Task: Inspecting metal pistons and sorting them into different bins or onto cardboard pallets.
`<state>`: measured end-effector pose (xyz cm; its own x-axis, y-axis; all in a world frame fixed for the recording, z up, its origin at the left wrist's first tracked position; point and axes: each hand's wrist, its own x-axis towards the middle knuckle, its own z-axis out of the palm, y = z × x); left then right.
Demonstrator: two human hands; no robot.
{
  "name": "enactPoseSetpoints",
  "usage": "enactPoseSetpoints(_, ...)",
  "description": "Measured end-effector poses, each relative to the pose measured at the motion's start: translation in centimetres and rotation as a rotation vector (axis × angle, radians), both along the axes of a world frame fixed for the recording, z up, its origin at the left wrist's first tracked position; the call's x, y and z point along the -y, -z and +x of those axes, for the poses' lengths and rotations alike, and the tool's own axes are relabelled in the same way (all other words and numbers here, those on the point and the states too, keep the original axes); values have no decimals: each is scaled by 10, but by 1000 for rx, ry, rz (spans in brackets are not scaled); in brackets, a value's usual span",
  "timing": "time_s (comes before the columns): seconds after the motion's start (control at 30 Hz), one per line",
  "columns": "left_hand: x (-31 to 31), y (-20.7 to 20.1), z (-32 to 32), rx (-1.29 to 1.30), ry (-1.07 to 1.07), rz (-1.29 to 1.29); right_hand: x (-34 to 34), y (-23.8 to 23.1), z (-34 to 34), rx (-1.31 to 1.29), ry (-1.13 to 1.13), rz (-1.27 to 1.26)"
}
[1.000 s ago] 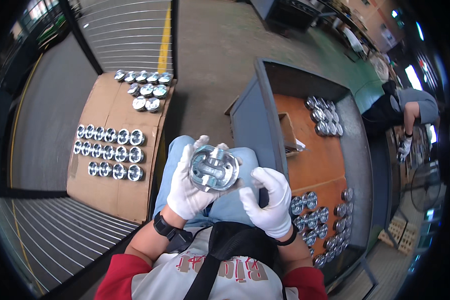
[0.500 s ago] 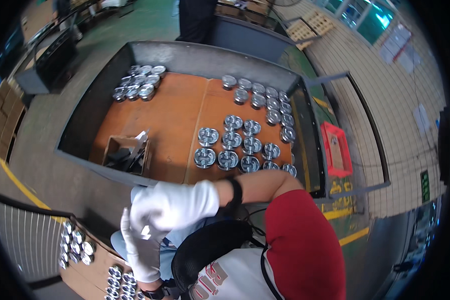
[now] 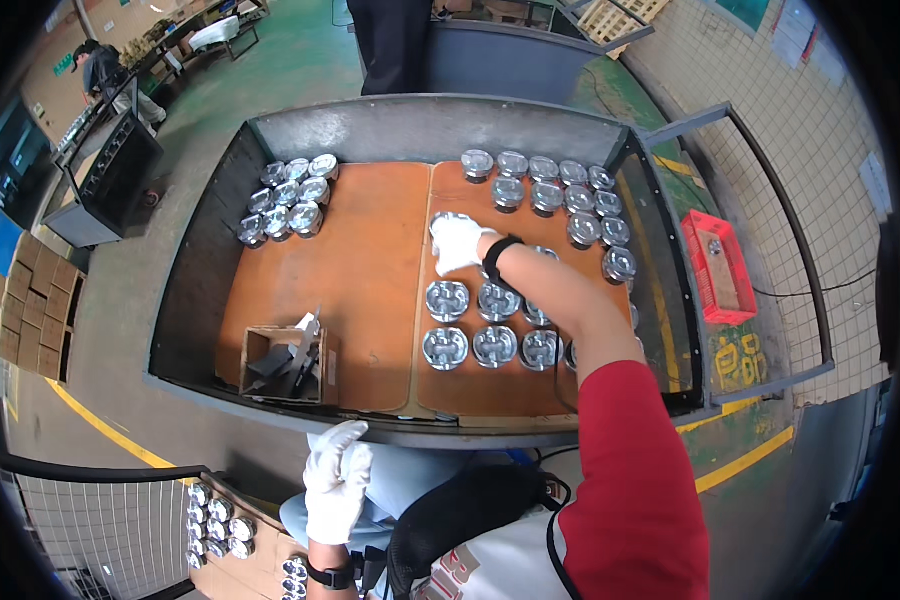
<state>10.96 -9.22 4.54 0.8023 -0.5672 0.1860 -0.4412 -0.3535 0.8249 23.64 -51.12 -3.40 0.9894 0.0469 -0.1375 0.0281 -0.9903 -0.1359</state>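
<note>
right hand, in a white fabric glove (image 3: 458,245): far forward, back of hand up, fingers directed left and down; their curl is partly hidden from above. bare right forearm (image 3: 560,300) runs obliquely forward and to the left from a short red sleeve (image 3: 635,450); black band (image 3: 500,258) round the wrist. left hand, likewise white-gloved (image 3: 336,490): close to the body, fingers upward and loosely bent, grasp empty. left wrist (image 3: 328,557) low in view, black strap (image 3: 332,576) just below the glove.
</note>
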Motion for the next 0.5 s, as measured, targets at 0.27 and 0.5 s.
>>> enactPoseSetpoints(0.27, 16, 19, 47, 298, -63, 136, -4, 82, -13, -113, -49, -18)
enactPoseSetpoints(0.5, 58, 45, 68, 398, -81, 367, 0, 84, 20, 62, 6, 58)
